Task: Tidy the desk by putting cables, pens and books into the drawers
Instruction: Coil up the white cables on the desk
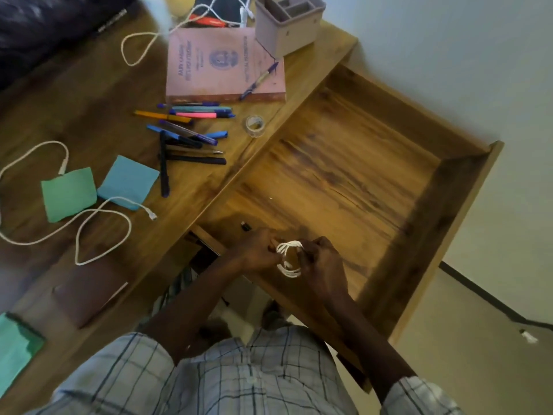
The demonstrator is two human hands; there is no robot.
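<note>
- Left hand: fingers curled, pinches the left side of a coiled white cable.
- Right hand: fingers curled round the coil's right side, grips it as well.
- Coiled white cable: sits between both sets of fingers, above the near left corner of the open drawer; cannot tell whether touching the drawer floor.
- Just beyond the left fingers: a small black item on the drawer floor.
- Farther beyond, on the surface near the drawer's edge: a tape roll.
- Beyond and to the left: a heap of pens, then a pink book with a single pen lying on it, then a grey organiser.
- Well left of the fingers: a loose white cable, crossing a blue note pad beside a green note pad.
</note>
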